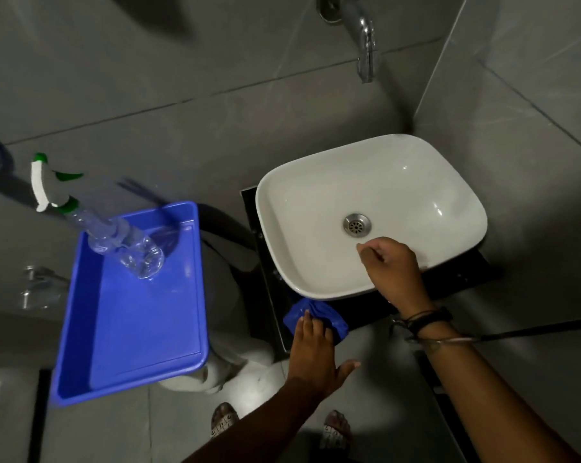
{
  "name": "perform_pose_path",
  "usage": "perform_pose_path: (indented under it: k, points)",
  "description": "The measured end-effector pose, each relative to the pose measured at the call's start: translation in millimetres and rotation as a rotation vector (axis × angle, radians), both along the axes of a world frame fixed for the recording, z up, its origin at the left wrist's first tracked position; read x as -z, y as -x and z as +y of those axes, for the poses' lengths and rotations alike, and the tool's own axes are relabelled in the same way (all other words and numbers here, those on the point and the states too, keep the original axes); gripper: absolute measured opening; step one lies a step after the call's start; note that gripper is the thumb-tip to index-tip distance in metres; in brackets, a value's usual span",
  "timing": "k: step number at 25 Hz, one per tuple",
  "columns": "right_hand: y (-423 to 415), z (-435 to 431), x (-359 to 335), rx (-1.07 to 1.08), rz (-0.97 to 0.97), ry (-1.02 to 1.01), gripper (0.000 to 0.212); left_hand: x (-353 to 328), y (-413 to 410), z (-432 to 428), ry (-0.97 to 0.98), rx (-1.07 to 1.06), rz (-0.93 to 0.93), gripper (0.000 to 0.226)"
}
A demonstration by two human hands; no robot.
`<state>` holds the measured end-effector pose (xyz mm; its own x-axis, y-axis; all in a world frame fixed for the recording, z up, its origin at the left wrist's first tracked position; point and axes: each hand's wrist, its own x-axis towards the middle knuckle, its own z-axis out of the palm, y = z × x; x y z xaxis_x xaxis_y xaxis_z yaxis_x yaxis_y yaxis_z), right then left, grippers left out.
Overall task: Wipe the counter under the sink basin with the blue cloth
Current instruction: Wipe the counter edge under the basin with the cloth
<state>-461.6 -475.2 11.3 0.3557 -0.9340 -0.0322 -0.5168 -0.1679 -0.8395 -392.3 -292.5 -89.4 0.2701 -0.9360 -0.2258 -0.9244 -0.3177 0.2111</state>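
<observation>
A white sink basin (369,195) sits on a black counter (269,309). The blue cloth (326,317) lies bunched on the counter's front left corner, just under the basin's near rim. My left hand (316,354) presses flat on the cloth, fingers on it and thumb spread out to the right. My right hand (391,269) rests on the basin's near rim, fingers loosely curled and holding nothing I can see. Dark bands circle my right wrist.
A blue plastic tray (129,329) stands to the left with a clear spray bottle (115,235) with a white and green trigger lying in it. A chrome tap (362,31) juts from the grey tiled wall above the basin. My sandalled feet (225,421) show on the floor below.
</observation>
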Motion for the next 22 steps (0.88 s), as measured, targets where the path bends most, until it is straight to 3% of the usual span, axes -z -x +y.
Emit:
perform_pose_path:
  k: [6, 11, 15, 18, 22]
  points:
    - [-37, -15, -6, 0.009, 0.086, 0.074, 0.03, 1, 28, -8, -0.032, -0.327, 0.169, 0.116]
    - [-32, -16, 9, 0.01, 0.161, 0.115, 0.047, 19, 32, -8, -0.09, -0.271, 0.2, 0.12]
    - [-28, -6, 26, 0.0, 0.194, 0.134, 0.045, 28, 15, 17, -0.091, -0.072, 0.141, 0.124]
    - [-27, 0, 39, -0.07, 0.379, 0.214, 0.045, 30, -2, 20, -0.098, -0.004, 0.175, 0.127]
    - [-25, -5, 40, -0.103, 0.644, 0.3, 0.061, 27, -26, 7, -0.064, -0.124, 0.223, 0.132]
